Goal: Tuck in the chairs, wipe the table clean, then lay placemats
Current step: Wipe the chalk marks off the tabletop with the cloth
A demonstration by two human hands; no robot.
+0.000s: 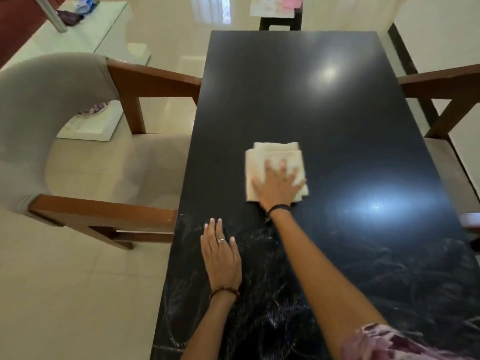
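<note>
The dark desk (324,105) lies open beyond the folded cloth (275,165), bare to its far edge. The right hand (278,188) presses flat on the cloth mid-desk; the left hand (220,253) rests flat near the left edge. A grey armchair (39,120) flanks the left side, its wooden arms apparently touching the edge; another chair's arm (441,84) meets the right.

Room is reading bright and soft. Two overhead lights are glaring off the glossy dark table (298,100): one hazy spot far centre, one stronger bluish bloom near right. Pale floor (78,281) is mirroring a window at far centre. Wide-angle lens is bowing the left chair (46,105) and table edges. Overall slightly soft; smears are catching light on the near table.
</note>
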